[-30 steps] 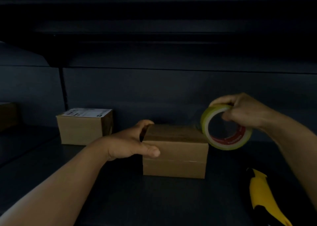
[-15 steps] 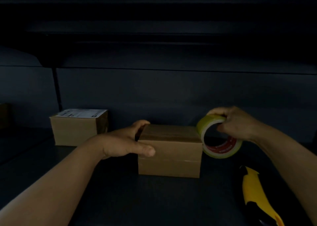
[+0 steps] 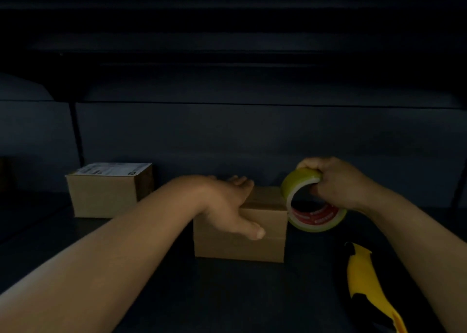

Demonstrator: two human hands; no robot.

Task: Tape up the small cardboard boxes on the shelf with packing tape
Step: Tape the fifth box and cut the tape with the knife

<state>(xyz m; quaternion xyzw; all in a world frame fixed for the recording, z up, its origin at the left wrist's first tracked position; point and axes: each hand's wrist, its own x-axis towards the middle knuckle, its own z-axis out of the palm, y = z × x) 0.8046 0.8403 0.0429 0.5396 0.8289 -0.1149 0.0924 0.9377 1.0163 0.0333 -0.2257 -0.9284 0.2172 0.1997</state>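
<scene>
Left hand: the left hand point(image 3: 227, 206) lies across the top left of the near cardboard box point(image 3: 267, 231), fingers fairly straight over the top toward the back, thumb point(image 3: 249, 229) stretched flat against the front face. It presses the box rather than curling round it.
Right hand: the right hand point(image 3: 336, 183) grips the roll of packing tape point(image 3: 312, 201), fingers hooked through the core, thumb over the yellowish outer band at the top.
Tape roll: held upright at the box's right end, its rim touching or just beside the top right corner; in this dim light I cannot tell which. Red printing shows inside the core.
Near box: flaps down, standing on the dark shelf point(image 3: 227, 294) in the middle, between both hands.
Second box: a labelled box point(image 3: 106, 193) stands apart to the left, further back, white label on top.
Cutter: a yellow and black knife point(image 3: 366, 282) lies on the shelf at the right, near the right forearm, untouched.
</scene>
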